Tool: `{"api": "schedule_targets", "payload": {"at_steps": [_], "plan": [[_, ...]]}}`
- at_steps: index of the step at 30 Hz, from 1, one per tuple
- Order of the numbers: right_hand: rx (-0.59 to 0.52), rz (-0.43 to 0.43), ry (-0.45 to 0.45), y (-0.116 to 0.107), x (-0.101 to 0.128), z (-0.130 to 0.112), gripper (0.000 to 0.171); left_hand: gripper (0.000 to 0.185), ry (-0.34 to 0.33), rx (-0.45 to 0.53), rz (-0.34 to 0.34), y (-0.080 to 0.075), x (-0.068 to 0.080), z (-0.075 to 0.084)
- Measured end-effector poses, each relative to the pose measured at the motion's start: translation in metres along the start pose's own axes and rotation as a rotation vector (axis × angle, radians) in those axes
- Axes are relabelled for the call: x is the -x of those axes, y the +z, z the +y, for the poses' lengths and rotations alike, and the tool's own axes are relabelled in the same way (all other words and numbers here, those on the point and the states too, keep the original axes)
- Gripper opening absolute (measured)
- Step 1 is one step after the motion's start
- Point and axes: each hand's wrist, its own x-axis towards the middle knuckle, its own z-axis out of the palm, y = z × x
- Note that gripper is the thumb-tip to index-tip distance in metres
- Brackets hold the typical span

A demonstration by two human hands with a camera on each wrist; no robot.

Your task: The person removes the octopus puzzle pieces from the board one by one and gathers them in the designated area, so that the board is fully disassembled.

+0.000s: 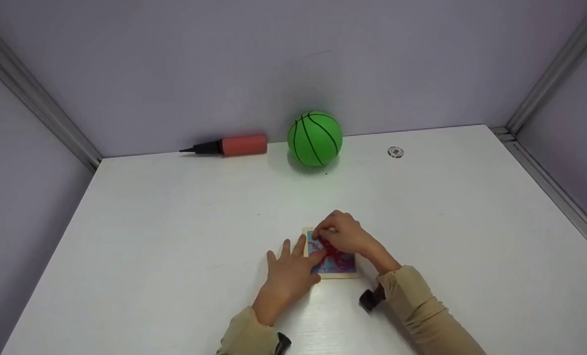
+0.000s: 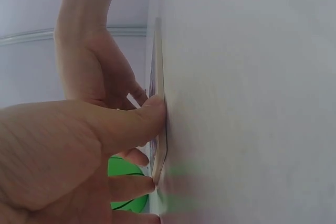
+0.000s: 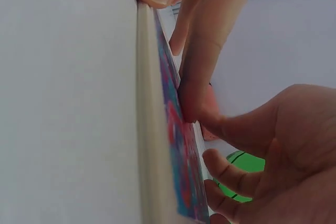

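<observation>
A small wooden-framed jigsaw puzzle (image 1: pixel 344 265) with a red, pink and blue picture lies on the white table. My left hand (image 1: pixel 288 276) spreads over its left side. The index finger touches the picture and the thumb (image 2: pixel 149 115) presses the near edge of the frame (image 3: pixel 149 103). From the right, my right hand (image 1: pixel 345 234) reaches over the upper part of the picture with bent fingers, its thumb and fingertips close together right at the surface. I cannot tell whether a puzzle piece is between them. The hands hide much of the picture.
A green ball (image 1: pixel 315 139) with black lines stands by the back wall. To its left lies a red and black hand pump (image 1: pixel 244 145). A round black-and-white marker (image 1: pixel 395 152) is on the table at the back right. Walls enclose the back and sides.
</observation>
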Motion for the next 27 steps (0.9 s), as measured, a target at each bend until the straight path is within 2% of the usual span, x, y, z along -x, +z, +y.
{"api": "schedule_targets", "payload": {"at_steps": [4,11,14,18,22,27], "plan": [[0.001,-0.002,0.042,0.0004,0.0001,-0.0015,0.019,0.049,0.006,-0.008,0.008,0.0005,0.0001,-0.0003],[0.034,-0.008,-0.086,-0.0017,0.0034,-0.0021,0.02,0.05,0.006,-0.007,-0.003,0.0002,0.0016,-0.0008],[0.066,-0.005,-0.102,-0.0022,0.0039,-0.0034,0.02,0.05,0.009,-0.016,0.002,-0.0008,0.0017,-0.0003],[0.083,-0.003,-0.046,-0.0006,0.0024,-0.0049,0.02,0.05,0.003,-0.024,0.005,-0.0016,0.0019,0.0],[0.061,0.012,0.045,0.003,0.0007,-0.0035,0.02,0.05,0.006,-0.017,0.011,-0.001,0.0023,0.0],[0.034,0.028,0.104,0.0057,-0.0008,-0.0017,0.018,0.049,0.006,-0.002,0.013,-0.0015,0.0023,0.0004]]}}
